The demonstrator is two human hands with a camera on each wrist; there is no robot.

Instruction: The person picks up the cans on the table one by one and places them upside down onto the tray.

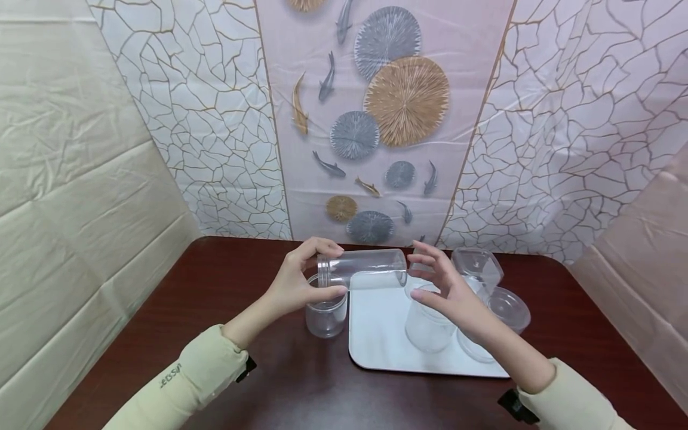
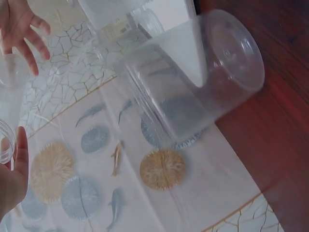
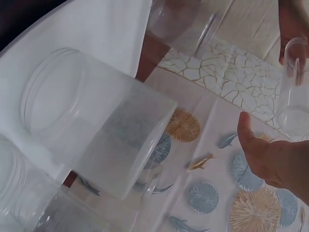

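A clear, tall cylindrical jar [image 1: 371, 267] lies level in the air, its threaded mouth toward the left. My left hand [image 1: 301, 275] grips that mouth end between thumb and fingers. Just beyond the jar's base, my right hand [image 1: 448, 292] is held with fingers spread and bent slightly, holding nothing. Below the left hand, a wider clear jar [image 1: 326, 319] stands upright on the table; it looms large in the left wrist view [image 2: 193, 82]. Under the right hand another clear jar [image 1: 430, 328] stands on a white tray [image 1: 376, 334].
More clear containers crowd the tray's right side, among them a squarish one [image 1: 478, 266] at the back and a round one [image 1: 507, 307] partly behind the right forearm. The dark red-brown table [image 1: 301, 388] meets a patterned wall cloth [image 1: 231, 149] at its back edge.
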